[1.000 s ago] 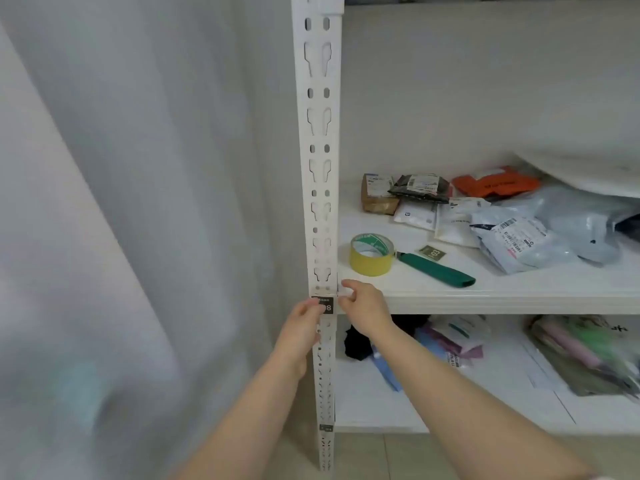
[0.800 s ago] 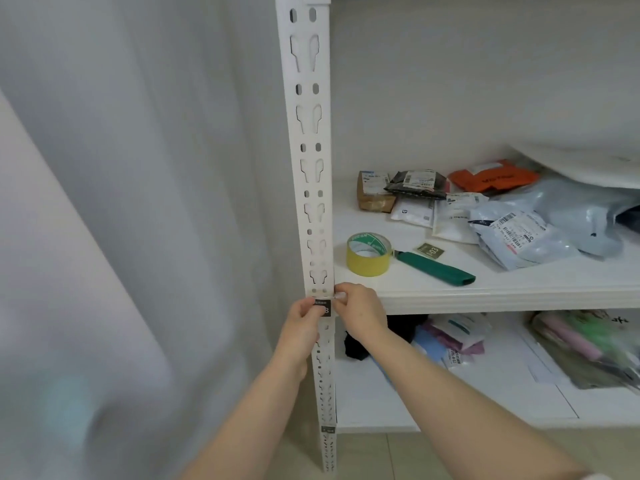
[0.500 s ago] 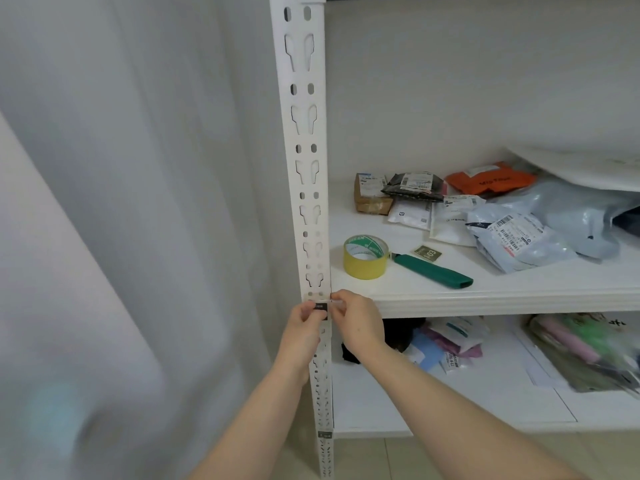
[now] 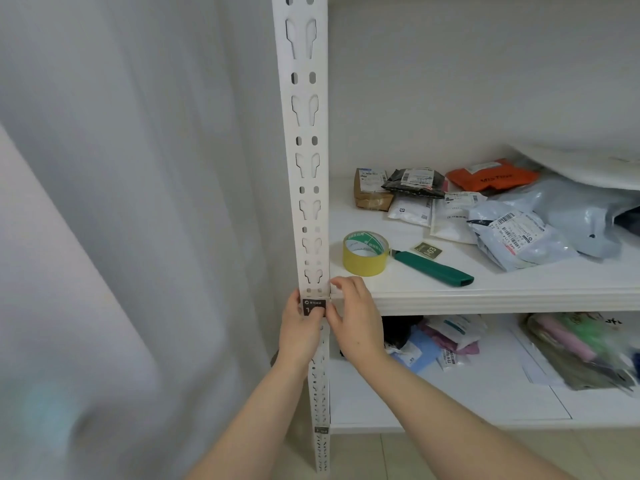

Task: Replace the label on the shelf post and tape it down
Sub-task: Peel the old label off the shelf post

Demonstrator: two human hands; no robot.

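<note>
Head view: a pale curtain (image 4: 121, 202) fills the left side, hanging beside a white slotted shelf post (image 4: 304, 150) that runs from top to bottom. To the right of the post, the upper shelf (image 4: 485, 296) carries a heap of mail parcels (image 4: 512, 233) at its back and right, and the lower shelf (image 4: 450, 393) holds more bags and packets, partly blurred. Both bare forearms reach up to the post at the level of the upper shelf's front edge. The left hand (image 4: 299, 329) pinches the label against the post, thumb across its lower part, fingers hidden behind the post. The right hand (image 4: 353, 317) has its fingers curled at the post's right edge, thumb tip at the label's right side; whether it grips anything cannot be told. A green cutter (image 4: 433, 270) lies on the upper shelf just beside a yellow tape roll (image 4: 364, 253). The dark label (image 4: 313, 306) sits on the post face between the two thumbs. A loose label (image 4: 428, 251) lies near the cutter.
</note>
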